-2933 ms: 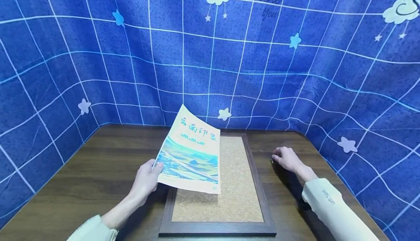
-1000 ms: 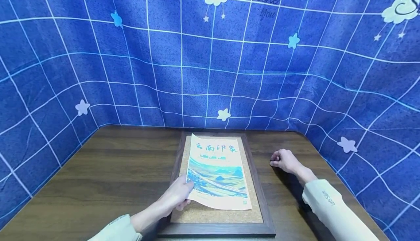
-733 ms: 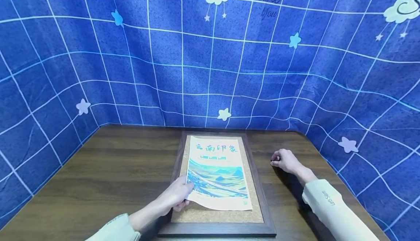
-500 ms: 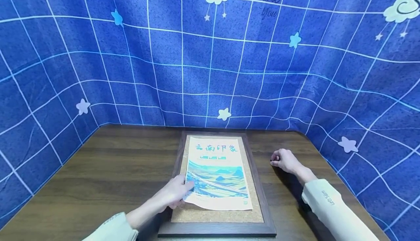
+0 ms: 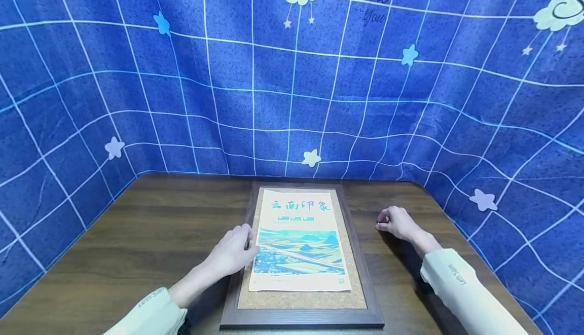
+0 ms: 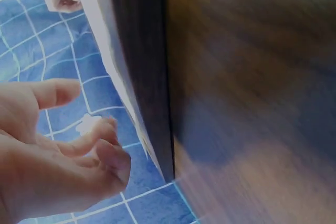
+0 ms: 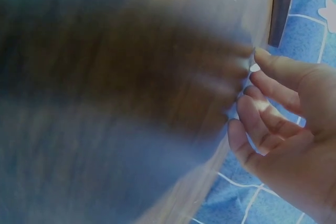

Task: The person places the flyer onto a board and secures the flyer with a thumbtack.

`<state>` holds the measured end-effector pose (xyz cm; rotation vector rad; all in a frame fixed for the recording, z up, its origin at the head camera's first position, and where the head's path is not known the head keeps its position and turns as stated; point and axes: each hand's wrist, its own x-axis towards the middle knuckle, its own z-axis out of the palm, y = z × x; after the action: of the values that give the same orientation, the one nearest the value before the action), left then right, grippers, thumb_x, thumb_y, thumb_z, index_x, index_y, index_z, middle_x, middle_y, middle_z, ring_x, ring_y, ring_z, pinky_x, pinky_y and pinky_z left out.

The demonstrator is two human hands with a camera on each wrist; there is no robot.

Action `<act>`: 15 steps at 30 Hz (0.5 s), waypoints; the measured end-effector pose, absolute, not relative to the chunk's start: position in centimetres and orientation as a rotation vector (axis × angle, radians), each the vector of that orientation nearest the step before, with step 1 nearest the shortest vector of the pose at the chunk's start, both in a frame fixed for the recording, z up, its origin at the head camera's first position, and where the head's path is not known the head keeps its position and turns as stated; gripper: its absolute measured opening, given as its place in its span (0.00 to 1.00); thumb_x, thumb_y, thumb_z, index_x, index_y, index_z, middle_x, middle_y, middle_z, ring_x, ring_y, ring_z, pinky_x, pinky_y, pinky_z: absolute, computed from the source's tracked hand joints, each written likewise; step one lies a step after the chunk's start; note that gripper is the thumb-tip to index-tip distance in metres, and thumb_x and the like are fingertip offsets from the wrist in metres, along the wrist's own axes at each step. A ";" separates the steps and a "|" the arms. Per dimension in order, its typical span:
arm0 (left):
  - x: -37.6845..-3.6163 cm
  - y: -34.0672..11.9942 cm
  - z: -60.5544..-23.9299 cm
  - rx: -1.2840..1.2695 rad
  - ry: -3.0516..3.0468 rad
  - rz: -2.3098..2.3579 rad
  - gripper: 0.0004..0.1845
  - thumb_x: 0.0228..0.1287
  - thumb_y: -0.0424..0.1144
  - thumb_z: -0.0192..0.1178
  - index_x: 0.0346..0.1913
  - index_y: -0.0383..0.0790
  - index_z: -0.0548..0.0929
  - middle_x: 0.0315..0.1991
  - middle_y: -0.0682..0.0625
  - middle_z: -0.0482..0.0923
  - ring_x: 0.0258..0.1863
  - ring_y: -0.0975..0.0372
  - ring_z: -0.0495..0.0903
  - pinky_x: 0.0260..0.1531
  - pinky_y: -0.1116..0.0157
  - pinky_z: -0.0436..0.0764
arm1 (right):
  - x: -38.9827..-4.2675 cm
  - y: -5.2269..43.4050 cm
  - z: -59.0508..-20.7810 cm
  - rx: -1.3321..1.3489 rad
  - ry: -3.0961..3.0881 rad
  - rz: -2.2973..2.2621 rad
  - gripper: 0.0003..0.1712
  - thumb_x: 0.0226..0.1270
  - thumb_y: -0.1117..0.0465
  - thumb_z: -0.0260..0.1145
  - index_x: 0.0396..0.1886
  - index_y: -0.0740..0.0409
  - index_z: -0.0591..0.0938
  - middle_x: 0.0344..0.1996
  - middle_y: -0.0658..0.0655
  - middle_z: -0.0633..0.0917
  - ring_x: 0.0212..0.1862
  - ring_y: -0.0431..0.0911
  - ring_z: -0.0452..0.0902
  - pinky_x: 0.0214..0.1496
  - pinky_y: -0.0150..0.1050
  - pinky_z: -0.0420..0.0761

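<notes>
A poster (image 5: 301, 256) with blue-green hills and Chinese lettering lies flat on a cork board (image 5: 301, 302) with a dark wooden frame. My left hand (image 5: 230, 251) hovers over the frame's left side, thumb tip at the poster's left edge, fingers loosely bent. In the left wrist view the left hand (image 6: 68, 150) holds nothing, apart from the paper. Right of the board, my right hand (image 5: 399, 223) rests its fingertips on the table. In the right wrist view a small white spot (image 7: 255, 67) shows between thumb and index finger; I cannot tell whether they pinch something.
The brown wooden table (image 5: 173, 223) extends on both sides of the board. A blue curtain (image 5: 274, 71) with white grid lines, stars and clouds hangs behind and beside it. The board stands close to the table's back edge.
My left hand brought the poster rightward and down onto the cork board, then let go and moved slightly left and up. The poster's lower left corner now lies flat. My right hand barely moved.
</notes>
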<state>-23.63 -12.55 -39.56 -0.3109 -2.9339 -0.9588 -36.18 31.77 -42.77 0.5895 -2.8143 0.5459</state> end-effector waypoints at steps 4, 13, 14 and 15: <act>-23.6 -12.4 -40.1 -0.383 -2.949 -0.777 0.16 0.60 0.44 0.64 0.45 0.37 0.75 0.40 0.47 0.68 0.42 0.54 0.62 0.37 0.58 0.63 | -36.1 31.6 -42.8 0.577 -2.808 0.540 0.06 0.50 0.62 0.73 0.22 0.58 0.83 0.17 0.48 0.77 0.24 0.39 0.69 0.29 0.36 0.70; -24.1 -12.1 -40.6 -0.517 -3.028 -0.635 0.35 0.60 0.54 0.64 0.63 0.34 0.71 0.67 0.35 0.62 0.67 0.42 0.57 0.58 0.41 0.62 | -36.0 31.4 -42.7 0.578 -2.787 0.528 0.06 0.49 0.64 0.73 0.20 0.58 0.83 0.15 0.48 0.76 0.22 0.38 0.68 0.29 0.36 0.69; -24.1 -12.1 -40.6 -0.532 -3.042 -0.633 0.37 0.60 0.55 0.64 0.64 0.33 0.70 0.69 0.34 0.60 0.69 0.41 0.55 0.60 0.40 0.60 | -36.0 31.3 -42.7 0.583 -2.785 0.528 0.06 0.49 0.64 0.73 0.20 0.58 0.83 0.15 0.49 0.76 0.22 0.38 0.68 0.28 0.36 0.69; -24.1 -12.1 -40.6 -0.548 -3.053 -0.635 0.38 0.60 0.55 0.64 0.65 0.33 0.69 0.70 0.33 0.59 0.70 0.41 0.54 0.61 0.39 0.59 | -36.0 31.3 -42.7 0.576 -2.789 0.532 0.06 0.49 0.65 0.73 0.20 0.58 0.83 0.15 0.49 0.76 0.22 0.38 0.68 0.29 0.36 0.69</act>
<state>-24.07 -12.10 -40.61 -0.5483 -3.0531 -0.6347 -36.01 31.33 -42.65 0.5761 -2.7888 0.5324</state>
